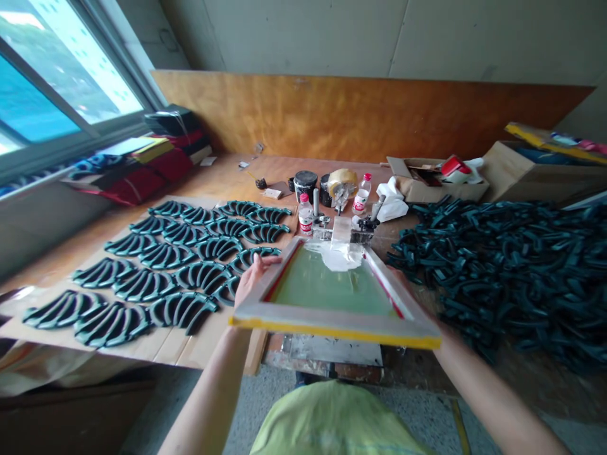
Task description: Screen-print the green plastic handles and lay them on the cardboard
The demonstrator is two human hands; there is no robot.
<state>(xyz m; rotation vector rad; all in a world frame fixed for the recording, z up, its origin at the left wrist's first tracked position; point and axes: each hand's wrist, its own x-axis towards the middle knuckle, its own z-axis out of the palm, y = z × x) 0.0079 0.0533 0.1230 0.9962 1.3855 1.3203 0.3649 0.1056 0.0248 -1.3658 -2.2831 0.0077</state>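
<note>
The step in hand appeared to be handling the grey-edged rectangular screen with green mesh and a yellow front strip (327, 291), at lower centre of the frame; the next move seemed to call for steady, even support from both sides. The left hand (249, 278) touched its left side, fingers partly extended; the right hand (398, 275) was mostly hidden behind the opposite side, and neither grip's closure could be told.

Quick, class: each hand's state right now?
Left hand: at the left side of the screen-printing frame; grip cannot be told.
Right hand: mostly hidden by the frame; cannot be told.
</note>
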